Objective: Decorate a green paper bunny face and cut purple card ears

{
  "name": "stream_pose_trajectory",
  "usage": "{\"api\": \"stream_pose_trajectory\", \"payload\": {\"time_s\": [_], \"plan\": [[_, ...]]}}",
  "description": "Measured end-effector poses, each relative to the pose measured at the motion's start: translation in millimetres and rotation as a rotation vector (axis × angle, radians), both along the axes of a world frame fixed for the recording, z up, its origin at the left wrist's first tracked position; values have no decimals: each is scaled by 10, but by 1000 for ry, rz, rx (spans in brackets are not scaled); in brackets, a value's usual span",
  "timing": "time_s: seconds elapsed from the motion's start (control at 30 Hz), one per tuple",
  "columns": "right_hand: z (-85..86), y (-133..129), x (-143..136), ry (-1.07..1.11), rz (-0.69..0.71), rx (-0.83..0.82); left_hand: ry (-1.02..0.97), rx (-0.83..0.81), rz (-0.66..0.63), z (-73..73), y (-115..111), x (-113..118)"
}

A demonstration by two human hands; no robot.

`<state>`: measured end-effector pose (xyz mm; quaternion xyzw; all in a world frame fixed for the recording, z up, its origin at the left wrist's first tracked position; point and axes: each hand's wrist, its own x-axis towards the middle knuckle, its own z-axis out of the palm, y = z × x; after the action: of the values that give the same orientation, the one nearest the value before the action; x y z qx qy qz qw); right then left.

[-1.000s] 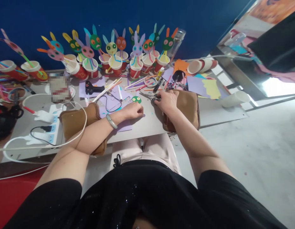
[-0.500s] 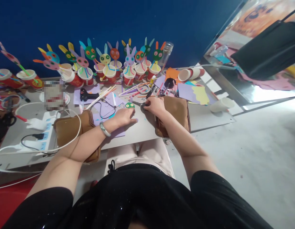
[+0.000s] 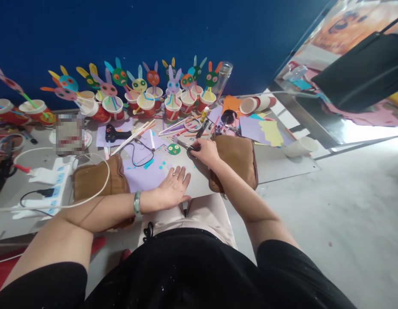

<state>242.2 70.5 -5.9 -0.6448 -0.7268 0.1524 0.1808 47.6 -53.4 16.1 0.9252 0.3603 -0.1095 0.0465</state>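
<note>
My left hand (image 3: 174, 189) lies palm down with its fingers spread at the table's front edge, holding nothing. My right hand (image 3: 205, 152) is closed round the handles of a pair of scissors (image 3: 186, 145), whose blades point left over the table. Between the hands, farther back, rests a small round green paper face (image 3: 174, 149) with two pale eyes. Purple paper (image 3: 144, 176) and small blue scraps (image 3: 149, 164) lie just beyond my left hand. A brown cushion (image 3: 235, 161) is under my right wrist.
Red-and-white paper cups (image 3: 145, 103) with paper rabbits on straws line the blue wall. A black glue gun (image 3: 115, 134) lies among straws. At left are a white power strip (image 3: 60, 184) with looping cords and another brown cushion (image 3: 100, 178). A white cup (image 3: 300, 147) lies on its side at right.
My left hand has drawn back from the green paper face toward the table's front edge, its fingers now spread. My right hand still holds the scissors in nearly the same place.
</note>
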Motion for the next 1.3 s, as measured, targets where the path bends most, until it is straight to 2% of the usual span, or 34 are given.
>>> {"api": "stream_pose_trajectory", "payload": {"time_s": [0.23, 0.37, 0.5, 0.63, 0.77, 0.93, 1.17, 1.3], "plan": [[-56, 99, 72, 177, -19, -117, -40, -138, -14, -109, 18, -56], [-59, 1, 55, 183, 7, -32, -73, -155, -3, -174, 11, -67], [-10, -198, 72, -55, -5, 87, -103, -186, -16, -204, 18, -83], [60, -355, 184, -387, 11, 32, -111, -204, -12, -223, 33, -99], [102, -407, 380, -537, 44, -7, -146, -189, -6, -289, 44, -112], [89, -426, 525, -455, 44, 6, -167, -172, -14, -339, 35, -133], [16, -566, 646, -240, 25, 106, -176, -156, -34, -312, 23, -171], [24, -641, 791, -196, -16, 108, -168, -154, -39, -303, 27, -175]]}}
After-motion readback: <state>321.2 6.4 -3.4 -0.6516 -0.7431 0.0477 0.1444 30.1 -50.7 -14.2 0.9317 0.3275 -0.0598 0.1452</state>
